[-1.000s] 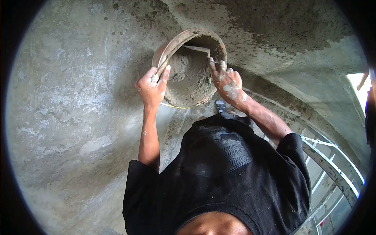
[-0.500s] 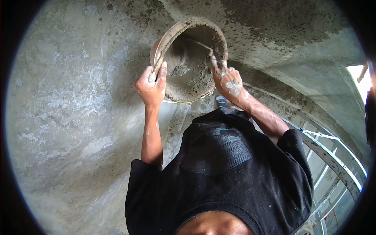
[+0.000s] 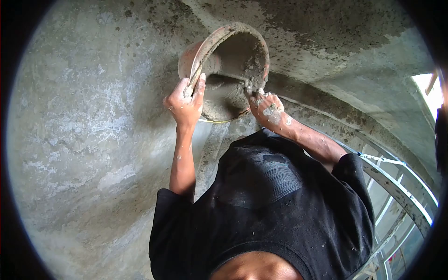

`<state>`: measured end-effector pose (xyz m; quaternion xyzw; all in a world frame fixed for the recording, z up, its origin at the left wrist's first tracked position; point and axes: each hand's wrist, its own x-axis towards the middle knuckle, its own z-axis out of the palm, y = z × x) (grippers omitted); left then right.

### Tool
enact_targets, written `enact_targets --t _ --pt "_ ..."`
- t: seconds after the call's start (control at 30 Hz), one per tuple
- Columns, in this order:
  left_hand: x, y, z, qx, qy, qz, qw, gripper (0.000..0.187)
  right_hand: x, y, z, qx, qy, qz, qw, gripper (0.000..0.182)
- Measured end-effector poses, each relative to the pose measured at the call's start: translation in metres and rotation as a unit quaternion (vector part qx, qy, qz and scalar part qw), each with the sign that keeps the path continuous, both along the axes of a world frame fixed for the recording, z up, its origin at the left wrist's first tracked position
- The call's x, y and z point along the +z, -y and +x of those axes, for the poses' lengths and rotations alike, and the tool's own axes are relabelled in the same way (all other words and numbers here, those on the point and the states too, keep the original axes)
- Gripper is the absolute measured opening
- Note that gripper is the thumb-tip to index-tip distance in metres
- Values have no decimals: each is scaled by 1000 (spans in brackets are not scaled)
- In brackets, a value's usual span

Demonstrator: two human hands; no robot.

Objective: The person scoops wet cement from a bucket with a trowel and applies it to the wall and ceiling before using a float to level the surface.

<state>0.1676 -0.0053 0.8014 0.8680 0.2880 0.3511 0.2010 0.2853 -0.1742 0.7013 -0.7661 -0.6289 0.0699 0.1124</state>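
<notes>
A round metal mortar pan [image 3: 233, 51] is held up tilted, its open mouth turned toward the camera, close against the rough grey plastered wall [image 3: 93, 121]. Its outside shows a reddish, rusty tone along the left flank, and the rim is worn, dented and crusted with dried cement. The inside is coated with grey smears, and a mass of wet mortar [image 3: 219, 100] lies in the lower part of the bowl, darker and smoother than the crust above it.

The left hand [image 3: 185, 105] is closed over the rim at the pan's lower left edge, thumb on the inner side and fingers wrapped behind. The right hand [image 3: 266, 109], spattered with pale cement, is closed around the handle of a trowel [image 3: 228, 79] at the pan's lower right edge; the blade reaches across the inside of the pan, just above the mortar.

Below the hands is the person's black shirt [image 3: 266, 205], flecked with grey. A pale metal railing [image 3: 396, 191] runs at the right.
</notes>
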Motion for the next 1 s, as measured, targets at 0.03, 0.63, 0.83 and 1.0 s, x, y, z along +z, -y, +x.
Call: enact_targets --t 0.03,0.63,0.83,1.0 --pt "-2 0 0 -10 -9 10 1000 27 -2 3 0 -3 -1 -2 1000 42" --pt "3 6 8 -18 -12 28 999 23 -1 15 27 -83 16 99 991 52" --pt "3 12 23 -78 -10 68 995 24 5 21 19 21 -29 20 999 35" --pt "5 19 23 -141 -47 59 987 26 23 25 19 5 -272 -38 961 36"
